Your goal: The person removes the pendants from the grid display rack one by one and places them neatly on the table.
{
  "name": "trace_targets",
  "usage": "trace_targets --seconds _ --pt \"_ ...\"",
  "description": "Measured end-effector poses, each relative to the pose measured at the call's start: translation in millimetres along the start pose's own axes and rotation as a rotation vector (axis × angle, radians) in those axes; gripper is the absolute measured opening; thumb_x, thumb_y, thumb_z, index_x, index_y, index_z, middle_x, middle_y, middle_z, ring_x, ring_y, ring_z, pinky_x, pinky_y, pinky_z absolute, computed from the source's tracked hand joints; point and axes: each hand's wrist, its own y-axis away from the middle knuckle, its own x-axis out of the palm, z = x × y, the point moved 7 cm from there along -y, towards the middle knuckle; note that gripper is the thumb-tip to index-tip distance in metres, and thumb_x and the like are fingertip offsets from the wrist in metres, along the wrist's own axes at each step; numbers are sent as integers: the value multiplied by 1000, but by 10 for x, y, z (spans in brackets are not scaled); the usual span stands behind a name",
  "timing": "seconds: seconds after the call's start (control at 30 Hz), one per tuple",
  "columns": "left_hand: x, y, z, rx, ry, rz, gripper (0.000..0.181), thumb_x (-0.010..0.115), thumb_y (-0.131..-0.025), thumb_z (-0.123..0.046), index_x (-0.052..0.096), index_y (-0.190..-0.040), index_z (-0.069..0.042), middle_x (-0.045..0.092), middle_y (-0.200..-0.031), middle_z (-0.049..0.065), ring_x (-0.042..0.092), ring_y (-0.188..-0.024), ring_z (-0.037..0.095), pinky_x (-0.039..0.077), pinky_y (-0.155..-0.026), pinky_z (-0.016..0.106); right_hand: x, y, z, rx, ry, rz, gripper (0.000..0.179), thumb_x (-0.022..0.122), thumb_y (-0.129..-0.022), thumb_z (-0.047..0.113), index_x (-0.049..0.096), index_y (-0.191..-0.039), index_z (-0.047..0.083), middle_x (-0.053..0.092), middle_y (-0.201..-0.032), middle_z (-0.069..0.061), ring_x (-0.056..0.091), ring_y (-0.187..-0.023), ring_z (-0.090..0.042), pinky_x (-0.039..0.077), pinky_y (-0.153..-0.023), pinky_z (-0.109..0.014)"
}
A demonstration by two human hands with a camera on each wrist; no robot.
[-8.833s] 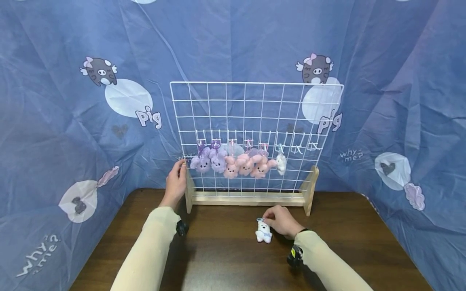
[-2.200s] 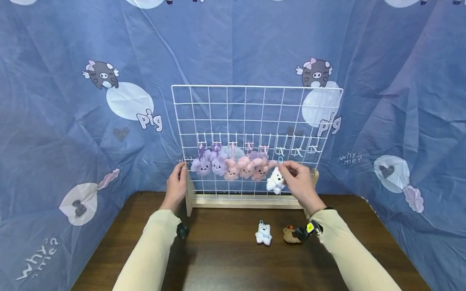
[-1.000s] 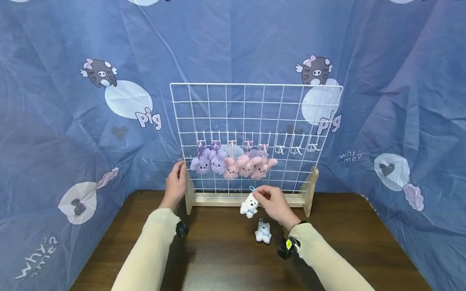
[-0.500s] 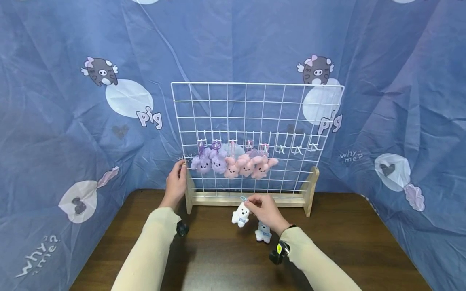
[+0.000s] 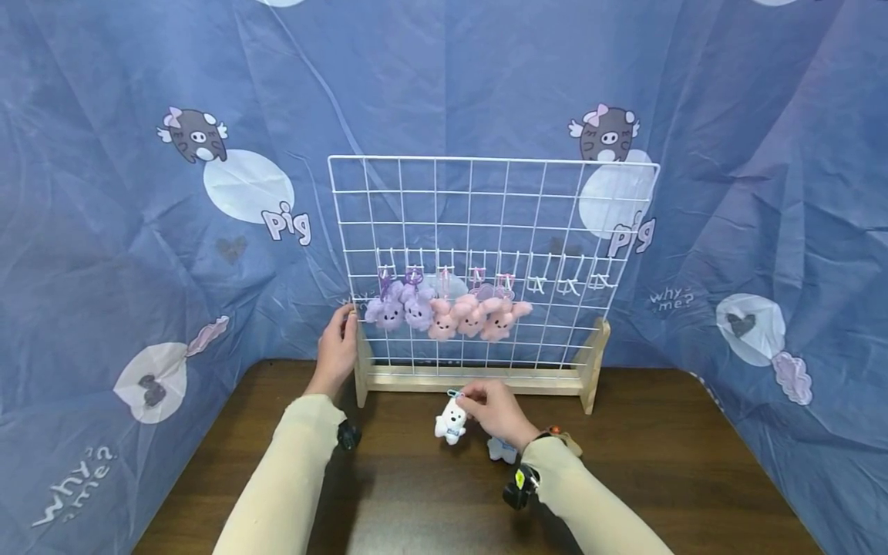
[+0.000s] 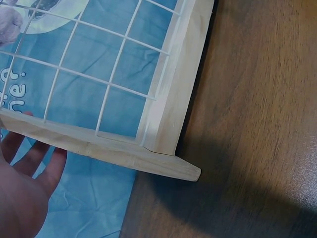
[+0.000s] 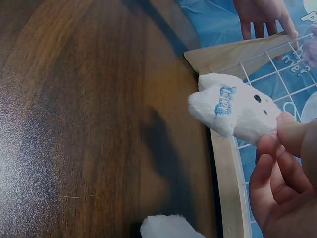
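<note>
My right hand [image 5: 497, 411] pinches a white bear plush keychain [image 5: 451, 420] by the top of its head, thumb against fingers. In the right wrist view the bear [image 7: 242, 104] is tilted, its blue lettered scarf facing the camera and its shadow lying apart on the table. A second white bear plush [image 5: 502, 449] lies on the table, partly hidden behind my right wrist. My left hand [image 5: 336, 351] holds the left wooden post [image 5: 362, 362] of a white wire grid rack [image 5: 470, 191]; the left wrist view shows its fingers [image 6: 52, 171] behind the post.
Purple plush keychains [image 5: 390, 312] and pink bunny ones [image 5: 498, 320] hang in a row on the grid's hooks. Several bare hooks [image 5: 569, 285] are at the right. A brown plush [image 5: 573, 445] lies on the wooden table [image 5: 416, 501], mostly behind my right sleeve. Blue cloth surrounds the table.
The white bear hung on the grid at first; my right hand has taken it off its hook and carried it down and left, past the lying bear. My left hand has stayed on the post.
</note>
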Motion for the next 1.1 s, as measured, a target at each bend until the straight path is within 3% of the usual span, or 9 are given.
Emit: trace_targets --seconds 0.17,0.37,0.67,1.1 --pt "5 -4 5 12 3 -3 43 41 -115 -32 52 -151 -9 62 -139 23 59 -126 39 44 -106 56 45 -1 -22 -2 24 29 6 74 -97 7 79 -98 3 73 -81 -3 65 -71 -13 54 -64 -24" --pt "8 -1 -3 16 16 -6 42 42 -115 -32 53 -149 -10 63 -137 24 59 -124 39 44 -106 56 107 3 -40 -28 76 57 5 76 -95 7 79 -97 3 74 -81 -3 63 -68 -8 54 -63 -24" --pt "0 0 -9 18 21 -8 42 42 -115 -31 53 -149 -9 62 -139 24 59 -127 39 44 -107 56 167 15 -81 -12 71 103 4 77 -93 4 77 -95 1 75 -81 -4 65 -68 -8 55 -64 -25" --pt "-3 8 -1 -3 25 6 44 40 -115 -33 50 -152 -10 60 -142 23 57 -128 38 43 -108 56 198 13 -81 -52 187 78 4 78 -89 0 75 -91 2 75 -79 -2 64 -71 -7 53 -66 -24"
